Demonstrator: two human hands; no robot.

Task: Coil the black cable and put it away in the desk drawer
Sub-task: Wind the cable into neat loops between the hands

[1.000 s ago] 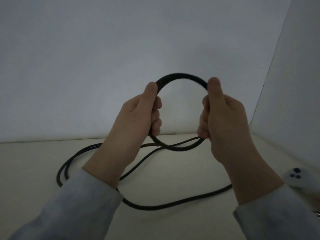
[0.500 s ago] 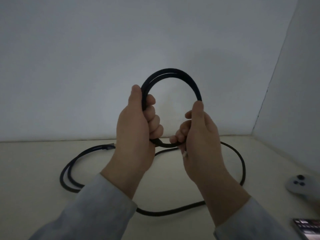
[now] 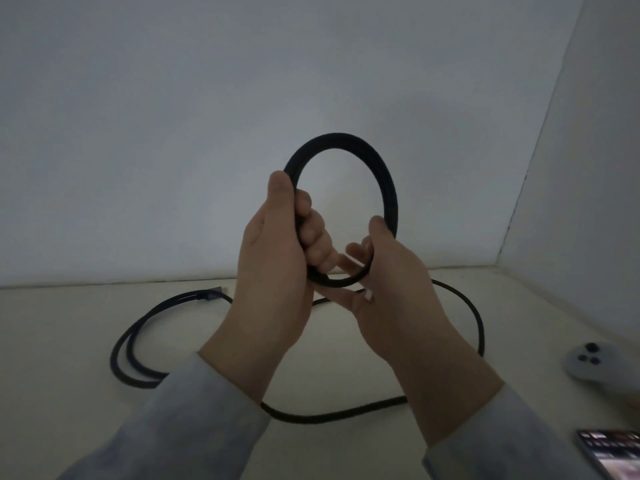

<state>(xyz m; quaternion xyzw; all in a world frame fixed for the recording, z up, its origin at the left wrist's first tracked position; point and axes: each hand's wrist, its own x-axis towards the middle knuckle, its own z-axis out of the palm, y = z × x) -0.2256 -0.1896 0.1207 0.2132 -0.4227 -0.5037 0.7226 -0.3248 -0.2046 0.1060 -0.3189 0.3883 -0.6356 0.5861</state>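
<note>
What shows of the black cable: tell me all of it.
The black cable looks braided and matte. Part of it is wound into an upright round coil held above the desk: the left hand grips its left side, the right hand its lower right. The rest lies slack in loose loops on the desk, a plug end at rear left.

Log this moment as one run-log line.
step: coiling | left hand: grips black cable | right hand: pinches it | slack: on desk
</note>
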